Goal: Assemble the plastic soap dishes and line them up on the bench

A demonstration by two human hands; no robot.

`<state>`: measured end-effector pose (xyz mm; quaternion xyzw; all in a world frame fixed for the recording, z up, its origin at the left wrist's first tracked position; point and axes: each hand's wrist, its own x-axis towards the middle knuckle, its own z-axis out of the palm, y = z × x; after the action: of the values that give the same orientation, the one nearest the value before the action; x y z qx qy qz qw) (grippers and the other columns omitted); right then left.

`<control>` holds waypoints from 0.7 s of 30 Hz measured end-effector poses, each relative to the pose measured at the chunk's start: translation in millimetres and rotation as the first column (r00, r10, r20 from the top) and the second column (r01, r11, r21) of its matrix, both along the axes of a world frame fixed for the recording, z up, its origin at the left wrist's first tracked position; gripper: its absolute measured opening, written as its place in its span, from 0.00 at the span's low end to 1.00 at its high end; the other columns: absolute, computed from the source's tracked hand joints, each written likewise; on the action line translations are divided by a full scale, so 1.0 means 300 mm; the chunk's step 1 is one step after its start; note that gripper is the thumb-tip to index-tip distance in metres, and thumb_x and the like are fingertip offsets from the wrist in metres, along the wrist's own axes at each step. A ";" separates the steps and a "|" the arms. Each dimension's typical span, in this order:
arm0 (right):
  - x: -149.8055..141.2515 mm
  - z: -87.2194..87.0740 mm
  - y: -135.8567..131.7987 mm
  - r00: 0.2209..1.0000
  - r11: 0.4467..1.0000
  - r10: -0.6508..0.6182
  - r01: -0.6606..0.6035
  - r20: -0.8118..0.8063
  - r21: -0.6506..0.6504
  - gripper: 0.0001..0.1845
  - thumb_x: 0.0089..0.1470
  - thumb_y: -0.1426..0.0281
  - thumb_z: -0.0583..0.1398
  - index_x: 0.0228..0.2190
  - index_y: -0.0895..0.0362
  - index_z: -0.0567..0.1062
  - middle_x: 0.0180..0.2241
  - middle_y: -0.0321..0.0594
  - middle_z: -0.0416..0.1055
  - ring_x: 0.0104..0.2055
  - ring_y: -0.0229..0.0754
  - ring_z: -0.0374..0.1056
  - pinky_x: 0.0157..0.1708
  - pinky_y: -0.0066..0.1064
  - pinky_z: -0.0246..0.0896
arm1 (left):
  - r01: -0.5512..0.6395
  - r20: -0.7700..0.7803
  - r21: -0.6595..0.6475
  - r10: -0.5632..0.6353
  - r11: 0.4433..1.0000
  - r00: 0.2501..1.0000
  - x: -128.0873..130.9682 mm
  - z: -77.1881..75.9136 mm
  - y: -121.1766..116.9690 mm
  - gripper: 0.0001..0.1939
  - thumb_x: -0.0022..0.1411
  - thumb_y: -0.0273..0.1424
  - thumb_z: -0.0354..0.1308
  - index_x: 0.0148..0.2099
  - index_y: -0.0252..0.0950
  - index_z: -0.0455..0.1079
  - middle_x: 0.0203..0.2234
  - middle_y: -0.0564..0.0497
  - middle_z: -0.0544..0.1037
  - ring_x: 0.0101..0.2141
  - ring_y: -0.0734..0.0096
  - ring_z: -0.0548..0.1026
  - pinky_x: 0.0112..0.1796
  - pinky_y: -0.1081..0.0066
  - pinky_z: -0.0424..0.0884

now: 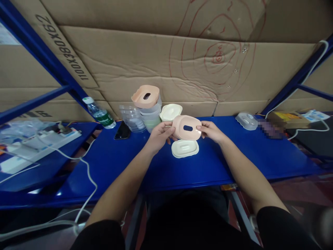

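Note:
Between both hands is a pink plastic cover [179, 129] with an oval slot in its top, held a little above the table. My left hand [161, 135] grips its left side, thumb in front. My right hand [211, 132] pinches the right edge with the thumb on top. Just below it, a cream lid [185, 149] with a raised oval middle lies on the blue table. Behind the cover sits another cream piece [171, 111]. Left of that stands a stack of pale plastic tubs [151, 119], topped by a second pink cover [146, 97] with a slot.
Clear plastic containers [133, 118], a dark phone [122, 131] and a water bottle [101, 116] stand or lie at the left. A white power strip [41, 149] with cables is farther left. A clear container [246, 121] and a cardboard box [291, 119] are at the right. Cardboard [130, 59] walls the back.

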<state>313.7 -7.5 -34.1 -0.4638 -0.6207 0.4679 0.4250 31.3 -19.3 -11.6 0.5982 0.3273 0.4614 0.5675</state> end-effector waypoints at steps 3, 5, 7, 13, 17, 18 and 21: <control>0.030 0.006 0.005 0.996 0.996 -0.081 0.082 0.020 -0.020 0.27 0.46 0.45 0.69 0.26 0.55 0.71 0.20 0.33 0.67 0.20 0.35 0.61 0.20 0.28 0.52 | 0.150 -0.178 -0.049 -0.156 0.988 0.971 -0.028 0.009 0.013 0.37 0.59 0.43 0.68 0.65 0.35 0.62 0.30 0.49 0.83 0.23 0.71 0.78 0.20 0.76 0.64; 0.037 0.006 0.003 0.990 0.995 -0.094 0.095 0.101 -0.002 0.27 0.47 0.45 0.68 0.24 0.55 0.69 0.18 0.32 0.65 0.20 0.35 0.60 0.21 0.28 0.51 | 0.289 -0.325 -0.118 -0.312 0.950 0.893 -0.051 0.020 0.017 0.36 0.61 0.42 0.66 0.67 0.36 0.62 0.33 0.48 0.84 0.21 0.73 0.77 0.20 0.76 0.64; 0.033 0.004 -0.002 0.970 0.997 -0.079 0.072 0.229 0.037 0.27 0.50 0.45 0.66 0.22 0.55 0.68 0.18 0.31 0.64 0.21 0.35 0.59 0.22 0.28 0.49 | 0.390 -0.440 -0.191 -0.434 0.901 0.786 -0.070 0.028 0.023 0.31 0.63 0.42 0.63 0.65 0.38 0.66 0.34 0.47 0.84 0.21 0.74 0.76 0.20 0.75 0.63; -0.010 -0.011 -0.011 0.801 0.984 -0.069 -0.045 0.595 0.175 0.28 0.58 0.46 0.58 0.19 0.55 0.66 0.20 0.33 0.62 0.25 0.36 0.56 0.26 0.30 0.43 | 0.372 -0.569 -0.187 -0.409 0.909 0.713 -0.078 0.000 0.054 0.20 0.66 0.46 0.59 0.51 0.36 0.75 0.28 0.49 0.82 0.18 0.76 0.70 0.20 0.74 0.63; -0.024 -0.016 -0.012 0.703 0.983 -0.045 -0.096 0.710 0.157 0.28 0.59 0.47 0.56 0.20 0.55 0.67 0.21 0.34 0.65 0.26 0.37 0.58 0.27 0.31 0.43 | 0.372 -0.651 -0.163 -0.383 0.914 0.656 -0.072 -0.039 0.069 0.22 0.64 0.48 0.59 0.47 0.34 0.75 0.27 0.49 0.80 0.22 0.72 0.73 0.22 0.73 0.67; -0.026 -0.016 -0.012 0.681 0.984 -0.042 -0.098 0.731 0.149 0.28 0.59 0.47 0.56 0.20 0.56 0.68 0.22 0.35 0.67 0.26 0.37 0.59 0.27 0.31 0.43 | 0.371 -0.669 -0.157 -0.375 0.915 0.642 -0.072 -0.046 0.071 0.23 0.64 0.49 0.59 0.48 0.34 0.74 0.28 0.49 0.80 0.23 0.71 0.74 0.22 0.73 0.67; -0.030 -0.016 -0.013 0.615 0.986 -0.026 -0.112 0.788 0.120 0.28 0.60 0.47 0.56 0.21 0.55 0.70 0.24 0.37 0.70 0.27 0.38 0.61 0.27 0.32 0.43 | 0.364 -0.721 -0.136 -0.344 0.921 0.601 -0.073 -0.056 0.074 0.24 0.65 0.50 0.57 0.49 0.35 0.73 0.29 0.48 0.81 0.23 0.71 0.74 0.22 0.73 0.67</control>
<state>304.7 -11.4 -39.0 -0.5718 -0.7899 0.1769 0.1335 9.3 2.9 -28.5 0.7917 0.3958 0.0651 0.4607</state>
